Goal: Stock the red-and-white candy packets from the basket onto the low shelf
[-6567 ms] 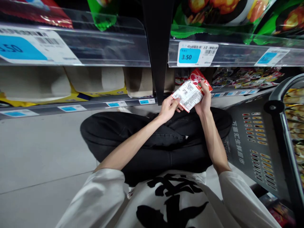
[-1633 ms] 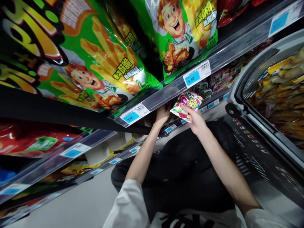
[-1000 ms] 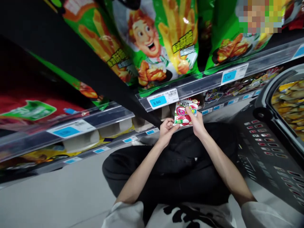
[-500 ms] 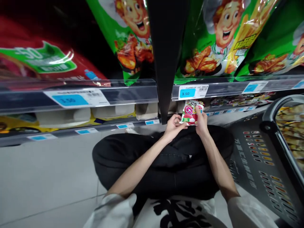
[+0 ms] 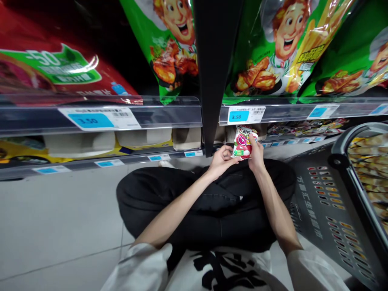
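Observation:
A small red and white candy packet [image 5: 241,144] is held between my hands, just in front of the lower shelf. My right hand [image 5: 256,154] grips its right side, with the thumb lying over the front. At the packet's lower left corner, my left hand [image 5: 222,162] pinches the edge between thumb and fingers. The fingers behind the packet are partly hidden. Printed lettering and a green label show on the packet's face, which is turned up toward me.
A grey basket [image 5: 315,210] holding many packages stands close on my right. Green snack bags [image 5: 273,52] and a red bag [image 5: 69,60] fill the upper shelf. Its price-tag rail [image 5: 169,113] juts out above the lower shelf rail [image 5: 136,158]. A black post [image 5: 214,81] divides the shelves.
The view has shifted slightly. Both hands keep hold of the candy packet, which is tilted a little differently, with the right thumb still across its front.

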The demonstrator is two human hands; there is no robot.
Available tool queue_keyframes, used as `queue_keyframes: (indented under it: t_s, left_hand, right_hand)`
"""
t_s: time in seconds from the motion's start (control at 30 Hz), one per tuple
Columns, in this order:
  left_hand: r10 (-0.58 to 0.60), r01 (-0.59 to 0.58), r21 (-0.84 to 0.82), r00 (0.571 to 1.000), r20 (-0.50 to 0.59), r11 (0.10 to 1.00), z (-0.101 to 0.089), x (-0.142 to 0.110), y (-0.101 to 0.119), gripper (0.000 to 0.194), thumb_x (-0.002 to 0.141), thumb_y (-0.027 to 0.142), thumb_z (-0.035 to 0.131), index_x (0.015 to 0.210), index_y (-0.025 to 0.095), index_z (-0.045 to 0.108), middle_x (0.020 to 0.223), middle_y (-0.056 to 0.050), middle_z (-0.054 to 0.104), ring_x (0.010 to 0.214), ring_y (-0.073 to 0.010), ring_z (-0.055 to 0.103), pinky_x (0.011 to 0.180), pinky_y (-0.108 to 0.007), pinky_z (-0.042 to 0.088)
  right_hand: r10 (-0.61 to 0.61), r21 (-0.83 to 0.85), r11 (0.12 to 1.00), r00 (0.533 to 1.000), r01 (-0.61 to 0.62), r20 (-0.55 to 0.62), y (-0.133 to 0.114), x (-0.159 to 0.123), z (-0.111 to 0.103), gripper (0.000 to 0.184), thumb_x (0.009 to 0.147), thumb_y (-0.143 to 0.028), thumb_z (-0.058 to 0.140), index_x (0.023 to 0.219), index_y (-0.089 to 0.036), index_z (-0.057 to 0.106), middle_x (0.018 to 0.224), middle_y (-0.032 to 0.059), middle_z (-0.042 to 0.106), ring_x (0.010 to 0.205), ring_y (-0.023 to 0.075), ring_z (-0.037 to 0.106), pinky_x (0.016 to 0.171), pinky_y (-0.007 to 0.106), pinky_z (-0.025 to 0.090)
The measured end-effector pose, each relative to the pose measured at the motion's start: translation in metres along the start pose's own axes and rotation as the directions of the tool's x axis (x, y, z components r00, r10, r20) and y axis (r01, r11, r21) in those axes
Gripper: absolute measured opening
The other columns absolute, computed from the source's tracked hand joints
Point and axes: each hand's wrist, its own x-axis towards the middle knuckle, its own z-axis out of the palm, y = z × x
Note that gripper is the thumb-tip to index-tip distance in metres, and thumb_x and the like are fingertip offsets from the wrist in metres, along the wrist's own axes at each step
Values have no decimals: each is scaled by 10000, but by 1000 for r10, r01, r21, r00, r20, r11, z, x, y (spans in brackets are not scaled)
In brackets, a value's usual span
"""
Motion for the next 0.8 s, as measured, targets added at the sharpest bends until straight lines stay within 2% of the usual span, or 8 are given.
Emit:
queue_keyframes:
  t_s: [0.37, 0.8]
  left_hand:
    - [-25, 25, -8, 999, -28, 1000, 1, 0, 1, 526, 672, 408, 930, 994, 184, 580, 725, 36, 674, 779, -218, 780, 731, -334, 667]
    - [-20, 19, -15, 996, -82, 1000, 0, 3, -1, 564, 641, 454, 935, 974, 175, 576, 689, 59, 651, 755, -209, 778, 701, -303, 657]
  right_hand:
    - [-21, 48, 999, 1000, 21, -1, 3, 2, -1, 389, 725, -522, 838, 832, -163, 732, 770, 28, 778, 770, 213, 749, 783, 329, 617]
    - [-39, 17, 999, 999, 39, 0, 3, 2, 0, 394, 712, -528, 843, 842, -176, 722, 771, 36, 775, 843, 244, 764, 781, 345, 620]
